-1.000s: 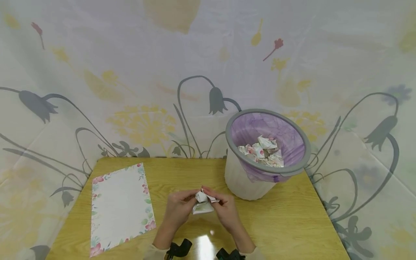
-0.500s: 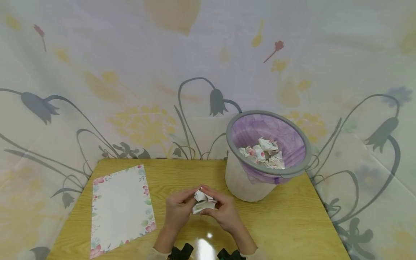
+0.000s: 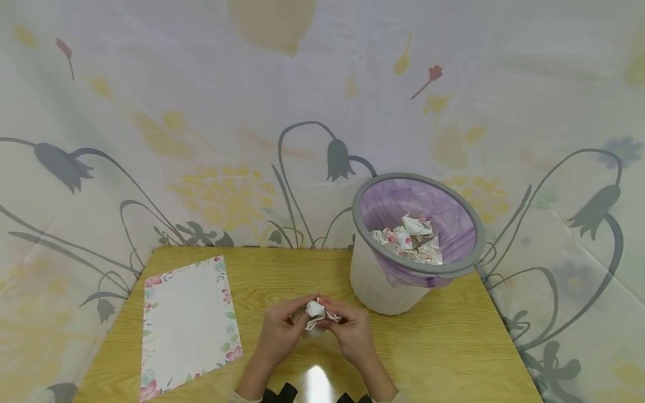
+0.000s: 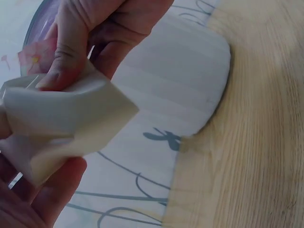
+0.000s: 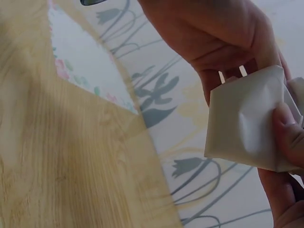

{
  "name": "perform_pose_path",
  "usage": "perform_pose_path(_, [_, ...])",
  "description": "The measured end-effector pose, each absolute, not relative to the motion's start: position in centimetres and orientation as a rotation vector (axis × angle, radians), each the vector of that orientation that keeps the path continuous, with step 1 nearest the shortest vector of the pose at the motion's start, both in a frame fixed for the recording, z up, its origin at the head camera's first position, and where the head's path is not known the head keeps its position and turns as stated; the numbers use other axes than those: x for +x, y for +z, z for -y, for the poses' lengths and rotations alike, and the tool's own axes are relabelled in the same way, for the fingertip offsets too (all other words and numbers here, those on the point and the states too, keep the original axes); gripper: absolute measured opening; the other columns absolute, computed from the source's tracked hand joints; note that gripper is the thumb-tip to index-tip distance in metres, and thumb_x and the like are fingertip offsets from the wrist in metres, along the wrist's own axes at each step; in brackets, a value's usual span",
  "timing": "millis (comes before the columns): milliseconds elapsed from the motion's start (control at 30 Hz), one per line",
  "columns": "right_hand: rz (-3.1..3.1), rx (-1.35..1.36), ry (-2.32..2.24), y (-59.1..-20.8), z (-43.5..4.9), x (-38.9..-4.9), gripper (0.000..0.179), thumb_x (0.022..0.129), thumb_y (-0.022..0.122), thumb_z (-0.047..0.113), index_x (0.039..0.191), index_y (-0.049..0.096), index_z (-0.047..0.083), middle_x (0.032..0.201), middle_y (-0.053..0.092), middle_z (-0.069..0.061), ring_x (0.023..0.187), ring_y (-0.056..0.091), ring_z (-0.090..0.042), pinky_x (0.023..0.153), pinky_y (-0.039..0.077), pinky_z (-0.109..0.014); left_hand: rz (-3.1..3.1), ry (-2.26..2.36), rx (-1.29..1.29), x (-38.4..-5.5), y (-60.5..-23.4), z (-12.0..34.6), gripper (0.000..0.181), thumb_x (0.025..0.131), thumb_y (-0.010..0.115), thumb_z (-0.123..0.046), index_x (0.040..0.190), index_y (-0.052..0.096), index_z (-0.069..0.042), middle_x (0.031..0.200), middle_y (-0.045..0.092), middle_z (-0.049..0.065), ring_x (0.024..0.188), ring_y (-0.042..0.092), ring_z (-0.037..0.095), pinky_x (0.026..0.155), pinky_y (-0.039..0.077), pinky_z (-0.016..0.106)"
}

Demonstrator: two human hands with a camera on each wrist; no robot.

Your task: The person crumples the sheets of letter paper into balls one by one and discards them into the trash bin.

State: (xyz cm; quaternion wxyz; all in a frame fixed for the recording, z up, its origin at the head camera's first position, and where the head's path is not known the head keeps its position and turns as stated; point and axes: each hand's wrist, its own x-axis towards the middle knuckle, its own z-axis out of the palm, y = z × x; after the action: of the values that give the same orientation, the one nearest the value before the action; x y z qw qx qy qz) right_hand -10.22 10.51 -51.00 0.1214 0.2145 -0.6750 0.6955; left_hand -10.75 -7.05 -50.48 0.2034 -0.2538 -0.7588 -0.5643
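Between both hands, above the middle of the table, is a crumpled sheet of white paper [image 3: 316, 311] with a pink flower print showing at one corner in the left wrist view. The left hand [image 3: 280, 330] grips its left side with curled fingers and thumb. From the other side the right hand [image 3: 355, 333] pinches it, the thumb pressing into a fold of the paper [image 5: 244, 118] in the right wrist view. Several crumpled printed papers [image 3: 418, 226] lie inside the bin [image 3: 388, 285] ahead and to the right.
A flat white sheet with a floral border [image 3: 188, 324] lies on the left of the wooden table [image 3: 443, 358]. The bin has a grey rim and a purple liner [image 3: 393, 201]. Behind the table hangs a flower-printed backdrop [image 3: 227, 112].
The paper is squeezed into a smaller, more crumpled bundle as the fingers of both hands fold it inward. The flat sheet and bin stay in place.
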Motion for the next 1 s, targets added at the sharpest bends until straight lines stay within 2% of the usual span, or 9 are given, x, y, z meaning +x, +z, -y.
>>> perform_pose_path(67, [1.941, 0.594, 2.088, -51.1, -10.6, -10.3, 0.036, 0.075, 0.077, -0.010, 0.109, 0.069, -0.014, 0.114, 0.068, -0.022, 0.109, 0.067, -0.019, 0.087, 0.054, -0.033, 2.159, -1.643, -0.761, -10.5, -50.4, 7.3, 0.037, 0.090, 0.066, 0.006, 0.124, 0.070, -0.006, 0.116, 0.072, 0.009, 0.073, 0.061, 0.007, 0.049, 0.050, 0.017])
perform_pose_path(167, [1.890, 0.547, 2.188, -51.2, -10.9, -10.3, 0.031, 0.076, 0.076, -0.012, 0.106, 0.069, -0.014, 0.111, 0.071, -0.015, 0.106, 0.068, -0.020, 0.086, 0.055, -0.033, 2.193, -1.723, -0.866, -10.1, -50.3, 7.7, 0.043, 0.093, 0.066, -0.003, 0.135, 0.062, -0.009, 0.127, 0.066, 0.010, 0.094, 0.064, 0.014, 0.063, 0.058, 0.027])
perform_pose_path(333, [1.912, 0.457, 2.256, -51.2, -11.3, -10.2, 0.026, 0.074, 0.076, -0.013, 0.100, 0.072, -0.012, 0.106, 0.073, -0.006, 0.097, 0.071, -0.018, 0.079, 0.058, -0.033, 2.242, -1.762, -0.964, -9.8, -50.2, 8.1, 0.068, 0.083, 0.081, -0.008, 0.144, 0.052, -0.013, 0.138, 0.058, 0.010, 0.113, 0.061, 0.021, 0.080, 0.058, 0.034])
perform_pose_path(400, [1.957, 0.379, 2.266, -51.1, -11.3, -10.1, 0.024, 0.074, 0.078, -0.011, 0.097, 0.073, -0.011, 0.102, 0.075, -0.003, 0.091, 0.072, -0.016, 0.076, 0.059, -0.031, 2.284, -1.708, -0.989, -9.8, -50.2, 8.2, 0.081, 0.077, 0.088, -0.014, 0.147, 0.048, -0.014, 0.144, 0.053, 0.008, 0.122, 0.057, 0.023, 0.091, 0.055, 0.036])
perform_pose_path(533, [1.986, 0.175, 2.366, -50.9, -11.2, -9.8, 0.022, 0.074, 0.080, -0.009, 0.094, 0.073, -0.012, 0.089, 0.075, 0.001, 0.079, 0.070, -0.011, 0.069, 0.059, -0.027, 2.344, -1.566, -1.066, -9.7, -49.9, 8.5, 0.100, 0.069, 0.093, -0.027, 0.152, 0.039, -0.012, 0.153, 0.043, 0.005, 0.134, 0.046, 0.027, 0.105, 0.044, 0.044])
perform_pose_path(600, [1.972, 0.122, 2.427, -50.7, -11.3, -9.7, 0.023, 0.075, 0.079, -0.010, 0.095, 0.070, -0.016, 0.086, 0.074, 0.003, 0.077, 0.069, -0.010, 0.069, 0.059, -0.026, 2.348, -1.521, -1.084, -9.7, -49.8, 8.5, 0.103, 0.069, 0.092, -0.033, 0.154, 0.037, -0.011, 0.154, 0.042, 0.004, 0.135, 0.045, 0.027, 0.107, 0.043, 0.045])
perform_pose_path(733, [1.989, 0.141, 2.492, -50.3, -11.4, -9.7, 0.028, 0.079, 0.076, -0.009, 0.102, 0.065, -0.022, 0.089, 0.074, 0.004, 0.080, 0.069, -0.010, 0.070, 0.059, -0.026, 2.285, -1.474, -1.066, -9.5, -49.6, 8.3, 0.101, 0.069, 0.092, -0.034, 0.152, 0.039, -0.011, 0.148, 0.049, 0.007, 0.128, 0.051, 0.024, 0.104, 0.046, 0.041])
perform_pose_path(867, [2.020, 0.213, 2.522, -50.1, -11.5, -9.8, 0.037, 0.084, 0.074, -0.004, 0.109, 0.059, -0.026, 0.093, 0.075, 0.004, 0.085, 0.070, -0.011, 0.073, 0.059, -0.027, 2.146, -1.477, -1.072, -9.5, -49.5, 8.0, 0.095, 0.068, 0.093, -0.023, 0.148, 0.045, -0.004, 0.141, 0.055, 0.015, 0.124, 0.056, 0.025, 0.103, 0.046, 0.034])
perform_pose_path(1000, [2.001, 0.287, 2.529, -49.9, -11.4, -9.9, 0.036, 0.087, 0.071, -0.004, 0.111, 0.057, -0.027, 0.095, 0.075, 0.003, 0.086, 0.070, -0.012, 0.074, 0.059, -0.027, 2.040, -1.491, -1.067, -9.5, -49.4, 7.6, 0.086, 0.067, 0.092, -0.012, 0.142, 0.051, -0.001, 0.136, 0.060, 0.016, 0.120, 0.061, 0.026, 0.100, 0.048, 0.028])
